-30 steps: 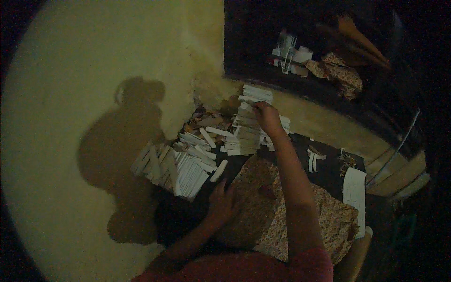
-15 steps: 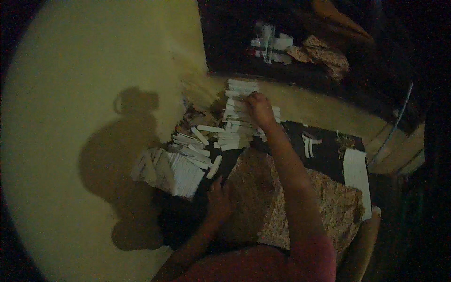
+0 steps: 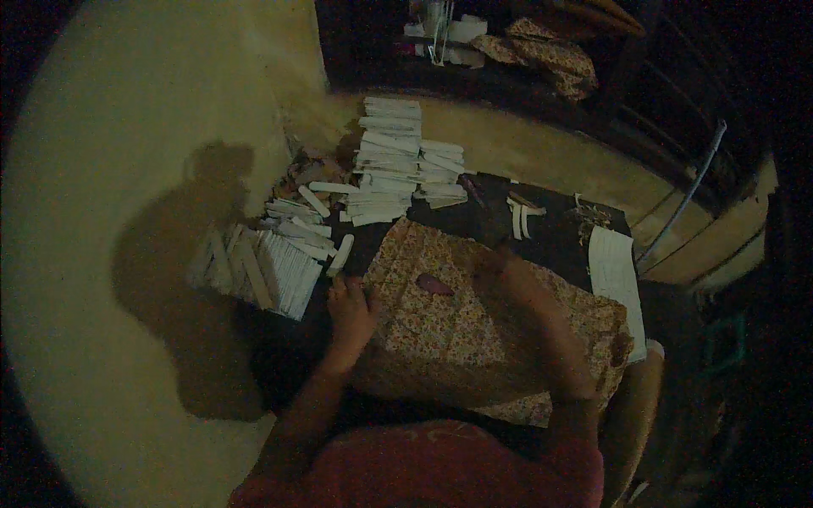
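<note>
My left hand [image 3: 352, 309] rests at the left edge of a flowered cloth [image 3: 440, 339], fingers spread and empty. Just beyond its fingertips lies a flat white strip with rounded ends [image 3: 341, 254]. Over the right part of the cloth is my right hand [image 3: 512, 275], dim and smeared by motion; its fingers and anything in them cannot be made out. Between the hands, a small purplish oval object [image 3: 434, 284] lies on the cloth. Farther off stands a tall stack of white strips [image 3: 389, 161], with a shorter stack [image 3: 442, 173] against its right side.
At left, by the wall [image 3: 102, 102], a heap of strips [image 3: 292, 267] leans. Two curved white strips [image 3: 518, 218] lie on the dark tabletop [image 3: 487, 216]. White sheets [image 3: 616, 271] sit at the right edge. A dark shelf holds a glass [image 3: 438, 32] and crumpled flowered cloth [image 3: 550, 55].
My right hand has drawn back from the tall stack to above the cloth. My left hand stays near the single strip. The view has shifted, and the purplish object now shows.
</note>
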A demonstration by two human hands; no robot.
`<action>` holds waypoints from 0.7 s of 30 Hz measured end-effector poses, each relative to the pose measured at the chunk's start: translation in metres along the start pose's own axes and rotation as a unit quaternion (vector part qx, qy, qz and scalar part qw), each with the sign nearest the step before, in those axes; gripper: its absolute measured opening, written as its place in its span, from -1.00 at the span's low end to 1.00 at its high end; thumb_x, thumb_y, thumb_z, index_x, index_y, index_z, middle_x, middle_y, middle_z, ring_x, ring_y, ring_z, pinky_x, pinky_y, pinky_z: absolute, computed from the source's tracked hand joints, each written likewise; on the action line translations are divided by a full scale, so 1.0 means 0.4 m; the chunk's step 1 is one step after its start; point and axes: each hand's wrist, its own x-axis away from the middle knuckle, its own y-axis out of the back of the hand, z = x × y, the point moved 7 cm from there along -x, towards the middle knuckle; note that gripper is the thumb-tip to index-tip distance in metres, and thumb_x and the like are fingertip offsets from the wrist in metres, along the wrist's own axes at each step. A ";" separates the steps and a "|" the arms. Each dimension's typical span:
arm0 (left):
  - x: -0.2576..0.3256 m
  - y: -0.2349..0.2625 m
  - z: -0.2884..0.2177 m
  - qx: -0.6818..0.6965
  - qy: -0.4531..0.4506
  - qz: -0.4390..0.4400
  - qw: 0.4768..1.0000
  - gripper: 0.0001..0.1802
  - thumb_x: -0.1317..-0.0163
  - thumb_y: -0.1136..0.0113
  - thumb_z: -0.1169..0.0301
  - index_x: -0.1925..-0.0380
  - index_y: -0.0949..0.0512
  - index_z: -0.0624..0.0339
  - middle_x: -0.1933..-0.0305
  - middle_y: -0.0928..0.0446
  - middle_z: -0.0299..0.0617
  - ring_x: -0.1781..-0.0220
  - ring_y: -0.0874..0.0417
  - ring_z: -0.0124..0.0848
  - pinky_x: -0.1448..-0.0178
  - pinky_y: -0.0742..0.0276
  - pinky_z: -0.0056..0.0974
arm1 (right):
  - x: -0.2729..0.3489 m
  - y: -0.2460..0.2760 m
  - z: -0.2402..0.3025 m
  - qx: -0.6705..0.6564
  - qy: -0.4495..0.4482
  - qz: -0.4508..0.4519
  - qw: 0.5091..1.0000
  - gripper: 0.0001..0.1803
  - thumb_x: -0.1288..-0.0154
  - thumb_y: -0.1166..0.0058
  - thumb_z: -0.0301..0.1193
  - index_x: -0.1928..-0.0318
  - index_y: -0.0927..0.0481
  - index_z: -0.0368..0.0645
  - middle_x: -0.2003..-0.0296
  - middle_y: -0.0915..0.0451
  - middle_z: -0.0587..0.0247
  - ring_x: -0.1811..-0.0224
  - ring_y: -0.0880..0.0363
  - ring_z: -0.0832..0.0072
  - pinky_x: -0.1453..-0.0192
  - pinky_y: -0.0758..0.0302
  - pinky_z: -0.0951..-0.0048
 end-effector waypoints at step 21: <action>-0.213 -0.152 -0.058 -0.082 0.059 0.157 0.982 -0.62 -0.17 0.04 0.36 0.05 -0.28 0.34 0.03 -0.35 0.09 0.03 -0.45 -0.02 0.10 -0.45 0.05 | 0.034 -0.158 -0.125 -0.086 0.145 -0.136 0.976 -0.67 0.11 -0.21 -0.42 0.23 -0.52 -0.06 0.17 -0.45 0.15 0.24 -0.49 0.23 0.29 -0.46 0.25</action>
